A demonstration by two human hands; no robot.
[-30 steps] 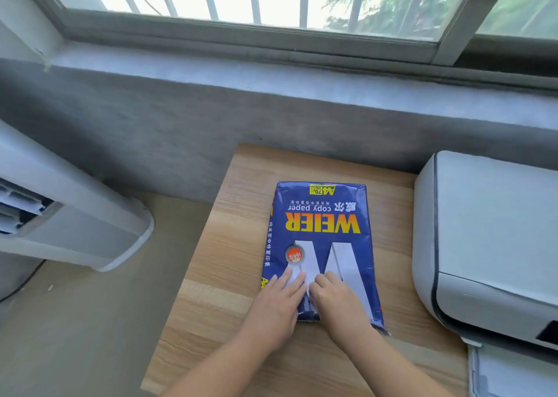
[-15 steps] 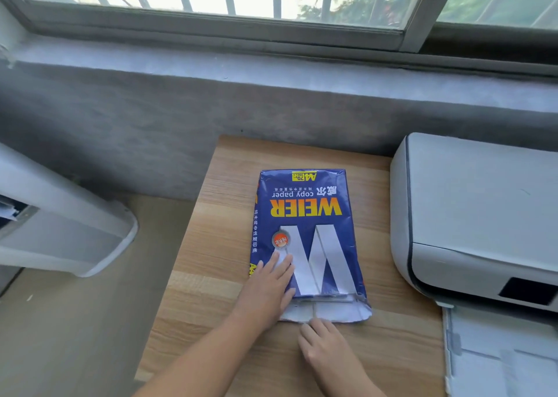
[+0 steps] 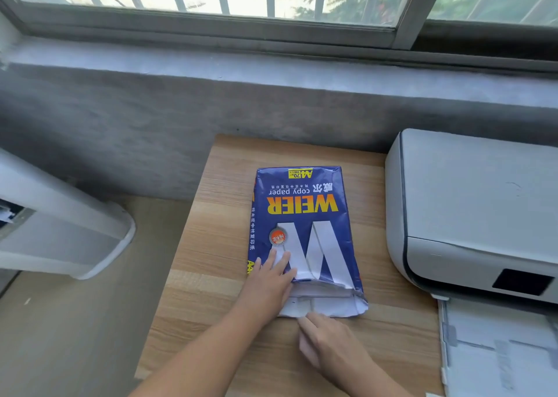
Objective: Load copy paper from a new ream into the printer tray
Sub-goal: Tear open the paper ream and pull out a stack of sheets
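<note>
You are at the unwrapping step: the ream [image 3: 302, 230] lies flat near the middle of the desk [image 3: 211, 245], its far end toward the back edge under the window sill, its near end torn open. The white inner flap of the wrapper [image 3: 326, 307] is folded down onto the wood, and the edge of the paper stack [image 3: 320, 291] shows inside the opening.

Your left hand [image 3: 268, 288] lies flat and spread on the near left corner of the ream, pressing it down and gripping nothing. Your right hand [image 3: 326, 339] rests on the desk just in front of the flap, fingertips touching its near edge; the fingers look loosely extended, and I cannot tell whether they pinch the flap.

The printer [image 3: 471, 215] sits at the right edge of the desk, its tray [image 3: 498, 351] projecting toward you at the near right corner. No paper has left the wrapper yet.

Next, I judge, you need to widen the opening or slide a portion of sheets out toward you while the left hand steadies the pack. Take a modest stack, keep its edges square, and carry it to the tray on the right.
</note>
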